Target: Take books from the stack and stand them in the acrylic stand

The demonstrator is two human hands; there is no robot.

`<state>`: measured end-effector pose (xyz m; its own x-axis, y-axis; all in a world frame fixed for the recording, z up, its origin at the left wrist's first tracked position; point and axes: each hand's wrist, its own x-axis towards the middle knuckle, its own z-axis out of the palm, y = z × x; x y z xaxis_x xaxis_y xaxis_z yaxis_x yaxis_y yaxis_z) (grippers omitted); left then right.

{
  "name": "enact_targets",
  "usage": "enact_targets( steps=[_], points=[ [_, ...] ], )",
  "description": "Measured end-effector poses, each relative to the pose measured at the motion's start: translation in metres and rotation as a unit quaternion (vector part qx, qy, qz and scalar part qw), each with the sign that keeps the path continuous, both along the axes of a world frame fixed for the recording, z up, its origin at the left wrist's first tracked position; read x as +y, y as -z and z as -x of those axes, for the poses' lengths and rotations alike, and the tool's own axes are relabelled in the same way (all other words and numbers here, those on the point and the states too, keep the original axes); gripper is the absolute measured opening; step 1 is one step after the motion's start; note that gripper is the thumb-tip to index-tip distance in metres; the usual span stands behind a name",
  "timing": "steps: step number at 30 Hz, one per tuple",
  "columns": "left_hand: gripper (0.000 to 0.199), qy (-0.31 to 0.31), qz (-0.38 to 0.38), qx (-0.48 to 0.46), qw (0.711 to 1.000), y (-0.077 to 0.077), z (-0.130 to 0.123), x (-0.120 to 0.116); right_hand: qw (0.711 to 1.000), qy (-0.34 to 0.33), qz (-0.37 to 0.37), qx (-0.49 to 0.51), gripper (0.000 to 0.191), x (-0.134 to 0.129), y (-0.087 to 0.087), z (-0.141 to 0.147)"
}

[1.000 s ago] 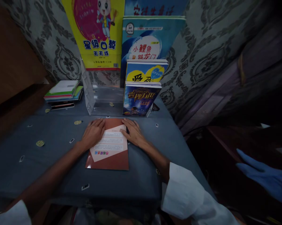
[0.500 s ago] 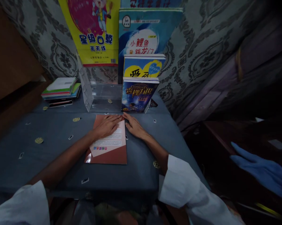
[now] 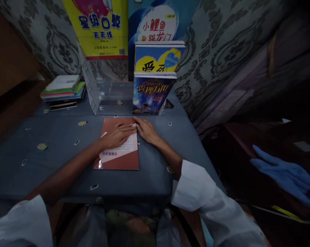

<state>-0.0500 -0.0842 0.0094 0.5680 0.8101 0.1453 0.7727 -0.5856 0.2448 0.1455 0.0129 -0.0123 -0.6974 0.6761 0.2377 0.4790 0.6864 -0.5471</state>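
A thin reddish-brown book (image 3: pixel 121 164) lies flat on the cloth-covered table with its pale printed panel facing up. Across its upper part rests my left hand (image 3: pixel 115 138), palm down and fingers stretched toward the right edge. My right hand (image 3: pixel 146 131) is at the book's upper right corner, fingers extended and their tips against or just beside that edge; nothing shows in its grasp. Just beyond the book stands a clear acrylic rack (image 3: pixel 90 91). Its front right slot holds a dark blue book (image 3: pixel 152 96).
Behind that book rise a blue-and-yellow book (image 3: pixel 149 56), a teal book (image 3: pixel 188 20) and a yellow workbook (image 3: pixel 103 44). A stack of books (image 3: pixel 62 87) sits left of the rack. To the right, a blue glove (image 3: pixel 286 175) lies on a dark surface beyond the table (image 3: pixel 59 137).
My left hand has slid slightly down the book, toward me and its right edge. My right hand stays by the upper right corner. The view has tilted down a little.
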Motion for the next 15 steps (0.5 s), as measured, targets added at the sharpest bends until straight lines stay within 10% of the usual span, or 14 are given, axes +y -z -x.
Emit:
enact_targets(
  steps=[15],
  points=[
    [0.049,0.032,0.048,0.0,0.998,-0.015,-0.022,-0.059,0.999,0.003,-0.02,-0.033,0.065,-0.003,0.006,-0.004]
  ],
)
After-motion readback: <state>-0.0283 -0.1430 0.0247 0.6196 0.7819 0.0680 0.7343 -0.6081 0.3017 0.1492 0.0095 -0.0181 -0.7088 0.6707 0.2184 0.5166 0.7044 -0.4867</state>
